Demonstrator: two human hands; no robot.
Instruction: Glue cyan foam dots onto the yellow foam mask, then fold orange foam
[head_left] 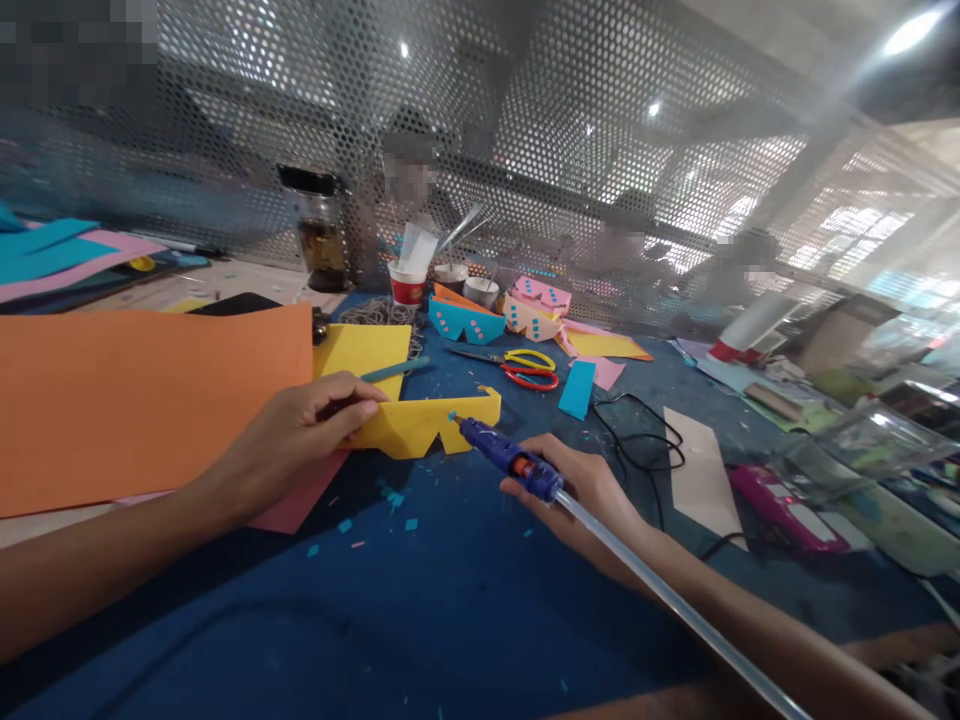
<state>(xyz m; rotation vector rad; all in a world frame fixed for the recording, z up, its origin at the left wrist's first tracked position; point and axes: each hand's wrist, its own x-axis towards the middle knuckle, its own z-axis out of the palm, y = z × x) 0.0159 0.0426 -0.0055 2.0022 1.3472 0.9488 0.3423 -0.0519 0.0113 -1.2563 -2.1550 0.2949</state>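
Observation:
Between the thumb and fingers of my left hand (330, 415) is the left end of a yellow paper mask (405, 425), cut with a notch in its lower edge. My right hand (581, 480) is closed around a blue glue gun (510, 458), and a long clear glue stick (660, 580) runs out of its back. The gun's nozzle is at the mask's face, beside a small blue paper piece (452, 415). Whether the nozzle touches the paper I cannot tell. Small blue paper scraps (394, 497) lie on the blue table below the mask.
Scissors (531, 368) with red and yellow handles lie beyond the mask. Behind them stand finished-looking blue (466, 322) and pink paper masks (541, 292), and a red-and-white cup (407, 285). Orange sheets (157, 400) cover the left side. A black cord (637, 435) and a magenta device (787, 508) lie right.

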